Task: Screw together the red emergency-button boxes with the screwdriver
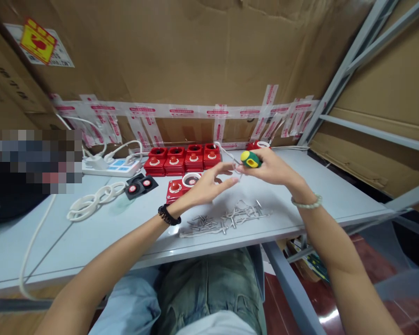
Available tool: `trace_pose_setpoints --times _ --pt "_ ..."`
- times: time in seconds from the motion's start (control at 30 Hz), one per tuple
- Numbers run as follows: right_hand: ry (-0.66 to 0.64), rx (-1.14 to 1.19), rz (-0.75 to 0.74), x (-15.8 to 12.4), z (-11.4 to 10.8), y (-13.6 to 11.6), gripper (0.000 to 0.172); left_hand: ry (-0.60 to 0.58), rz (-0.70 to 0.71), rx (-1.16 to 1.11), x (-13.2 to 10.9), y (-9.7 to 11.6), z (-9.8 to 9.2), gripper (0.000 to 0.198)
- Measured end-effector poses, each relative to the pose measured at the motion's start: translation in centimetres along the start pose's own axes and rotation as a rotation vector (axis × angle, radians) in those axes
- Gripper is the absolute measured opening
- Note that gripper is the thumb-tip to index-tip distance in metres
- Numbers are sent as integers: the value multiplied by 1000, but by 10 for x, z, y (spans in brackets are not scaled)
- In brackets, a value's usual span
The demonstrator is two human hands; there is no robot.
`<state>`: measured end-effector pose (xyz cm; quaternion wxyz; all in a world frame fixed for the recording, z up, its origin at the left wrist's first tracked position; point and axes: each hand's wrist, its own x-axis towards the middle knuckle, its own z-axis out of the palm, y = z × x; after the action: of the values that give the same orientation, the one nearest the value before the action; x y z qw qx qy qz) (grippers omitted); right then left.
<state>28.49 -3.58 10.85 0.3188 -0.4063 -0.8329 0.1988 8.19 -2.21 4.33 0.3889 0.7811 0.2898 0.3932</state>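
Note:
My right hand (267,167) is closed around a screwdriver (250,159) with a green and yellow handle; its shaft and tip cannot be made out. Close beside it, my left hand (207,185) reaches in with thumb and fingers apart. Something thin and whitish shows near the fingertips, too small to name. Beneath my left hand lies a red box (175,187) with a round button and a white ring (191,179). Several red housings (174,160) stand in a row behind it. Loose screws (202,223) are scattered on a clear plastic bag (246,211) in front of my hands.
A white power strip (113,166) with plugged cables sits at the back left. White rings (85,207) and black square parts (141,186) lie left of my hands. Another red housing (254,145) stands behind my right hand. Cardboard (181,56) backs the table; a metal frame (349,70) rises at right.

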Motion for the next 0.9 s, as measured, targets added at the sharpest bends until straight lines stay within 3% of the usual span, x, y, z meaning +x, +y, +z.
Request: trace_pose_setpoints --times 0.1,0.23,0.33,0.47,0.53,0.63,0.77,0.83,0.9 --pt "-17 153 44 18 13 -1 37 -87 -49 16 -4 -1 0 26" --pt "-5 289 151 26 22 8 37 -86 -74 18 -13 6 -8 31" --pt "45 441 194 24 19 22 41 12 -35 143 -19 10 -23 29" --pt "-7 611 264 22 17 40 48 231 13 301 -21 5 -47 19" --pt "-9 697 312 24 20 44 49 271 28 371 -21 2 -55 17" --pt "73 818 399 28 26 46 42 222 60 451 -21 0 -59 15" --pt "215 830 464 30 30 47 42 25 33 412 -23 4 -54 14" --pt "204 874 462 30 29 47 45 -23 11 384 -23 4 -52 15" --pt "137 943 450 29 28 45 46 20 13 427 -23 3 -53 15"
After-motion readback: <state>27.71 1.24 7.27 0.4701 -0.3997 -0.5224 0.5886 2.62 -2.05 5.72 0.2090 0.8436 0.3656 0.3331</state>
